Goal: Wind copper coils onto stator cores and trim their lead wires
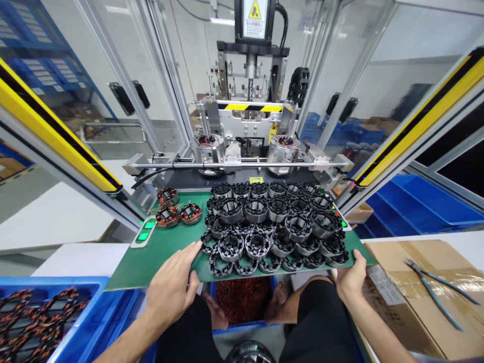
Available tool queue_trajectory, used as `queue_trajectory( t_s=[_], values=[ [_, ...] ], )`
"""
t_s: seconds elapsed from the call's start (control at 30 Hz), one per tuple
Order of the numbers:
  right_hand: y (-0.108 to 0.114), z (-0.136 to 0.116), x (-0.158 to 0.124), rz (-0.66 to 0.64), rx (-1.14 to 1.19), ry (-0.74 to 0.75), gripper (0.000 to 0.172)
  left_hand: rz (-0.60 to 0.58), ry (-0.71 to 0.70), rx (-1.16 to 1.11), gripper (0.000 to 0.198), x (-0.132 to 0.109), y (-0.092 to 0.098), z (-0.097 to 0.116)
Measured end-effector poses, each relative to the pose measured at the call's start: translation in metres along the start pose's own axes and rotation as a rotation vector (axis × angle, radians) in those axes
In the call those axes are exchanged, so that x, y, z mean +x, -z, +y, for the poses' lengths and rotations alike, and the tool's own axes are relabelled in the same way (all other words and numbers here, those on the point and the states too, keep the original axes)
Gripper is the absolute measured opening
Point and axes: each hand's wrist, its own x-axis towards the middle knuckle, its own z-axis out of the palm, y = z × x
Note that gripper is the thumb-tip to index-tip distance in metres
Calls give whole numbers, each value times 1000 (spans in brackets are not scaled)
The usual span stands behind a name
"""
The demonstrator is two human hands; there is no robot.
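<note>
Rows of bare stator cores (pixel 257 245), grey steel rings with black toothed liners, stand stacked on a green board (pixel 132 267). My left hand (pixel 174 280) lies over the board's front left part, fingers stretched out, its fingertips beside the leftmost core (pixel 208 243); whether they touch is unclear. At the front right edge, my right hand (pixel 351 277) grips the green board, thumb on top, the other fingers partly hidden below. Three copper-wound stators (pixel 191 214) sit at the board's back left, apart from the bare cores.
Behind the board stands a machine with two cylindrical fixtures (pixel 284 151), each topped by a wound stator. Yellow-black posts (pixel 419 116) flank it. Cutting pliers (pixel 434 290) lie on a cardboard box (pixel 461 322). A blue bin (pixel 94 287) holds wound stators; copper-coloured scraps (pixel 244 300) fill another below.
</note>
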Motion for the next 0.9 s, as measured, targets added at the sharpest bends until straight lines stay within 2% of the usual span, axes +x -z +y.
queue_trajectory(
  t_s=[0.27, 0.6, 0.9],
  values=[
    [3, 2, 2, -29, -14, 6, 44, -4, 1, -15, 74, -2, -1, 0],
    [1, 0, 1, -10, -9, 2, 43, -23, 16, -41, 84, -4, -1, -2],
    [8, 5, 5, -110, 7, 9, 53, -15, 10, -20, 83, -1, 1, 1]
  ],
)
